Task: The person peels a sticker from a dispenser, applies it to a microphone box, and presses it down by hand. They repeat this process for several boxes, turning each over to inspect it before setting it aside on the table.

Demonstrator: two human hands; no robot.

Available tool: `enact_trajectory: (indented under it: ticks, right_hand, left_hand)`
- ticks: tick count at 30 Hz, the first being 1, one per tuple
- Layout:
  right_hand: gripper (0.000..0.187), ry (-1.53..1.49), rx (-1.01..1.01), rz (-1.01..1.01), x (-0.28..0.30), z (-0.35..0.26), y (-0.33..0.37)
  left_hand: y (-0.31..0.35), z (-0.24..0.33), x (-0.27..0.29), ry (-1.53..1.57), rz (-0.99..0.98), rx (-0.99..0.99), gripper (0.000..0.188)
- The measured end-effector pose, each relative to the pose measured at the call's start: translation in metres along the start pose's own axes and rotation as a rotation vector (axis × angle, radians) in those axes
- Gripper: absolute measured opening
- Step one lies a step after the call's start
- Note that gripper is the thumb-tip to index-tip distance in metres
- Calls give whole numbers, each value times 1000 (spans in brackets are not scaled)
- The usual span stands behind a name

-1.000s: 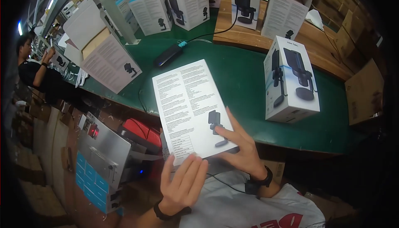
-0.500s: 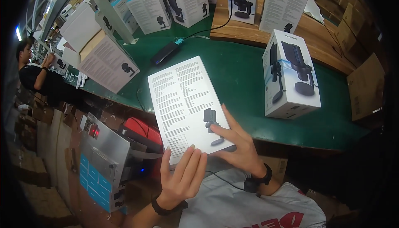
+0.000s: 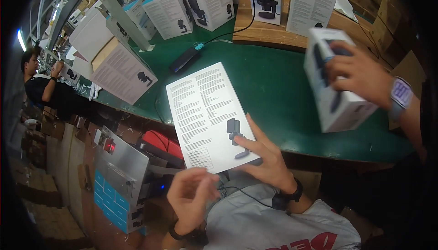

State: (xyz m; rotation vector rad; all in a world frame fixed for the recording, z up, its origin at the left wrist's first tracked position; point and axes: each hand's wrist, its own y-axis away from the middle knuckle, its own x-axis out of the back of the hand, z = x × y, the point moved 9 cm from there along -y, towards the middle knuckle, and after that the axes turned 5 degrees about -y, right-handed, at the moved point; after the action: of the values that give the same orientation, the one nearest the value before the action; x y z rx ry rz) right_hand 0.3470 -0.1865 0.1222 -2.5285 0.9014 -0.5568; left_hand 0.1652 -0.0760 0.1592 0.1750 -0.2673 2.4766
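Observation:
A white retail box [image 3: 207, 108] printed with text and a picture of a black desk microphone is tilted in front of me. My right hand [image 3: 269, 161] grips its lower right edge, thumb across the printed microphone. Just below the box's lower left corner is my left hand [image 3: 194, 200], off the box, with its fingers loosely curled and nothing visible in them. Over on the right, another person's hand [image 3: 360, 74] holds a second microphone box [image 3: 335, 99] above the green table [image 3: 269, 86]; that box is slightly blurred.
Several similar boxes stand at the back, one open-flapped carton [image 3: 121, 70] among them at the left. A black device with a cable [image 3: 185, 59] lies on the table. Below left is a metal machine [image 3: 123, 159] beside a red case [image 3: 162, 144]. Another person [image 3: 48, 88] works far left.
My left hand has come away from the box's lower edge and its fingers have curled. Another person's hand has reached in from the right, taken the second box and tilted it.

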Motion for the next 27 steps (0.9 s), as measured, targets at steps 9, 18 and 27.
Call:
enact_trajectory:
  ticks: [9,18,27]
  right_hand:
    - [77,2,11,-13,-4,0,-2]
    - [77,-10,22,-26,-4,2,3]
    - [74,-59,-7,-36,-4,5,0]
  left_hand:
    - [36,-64,-52,468,-441,576,18]
    - [18,42,-31,-805,30,-911,26]
    - [3,39,-47,-942,4,-1010,37]
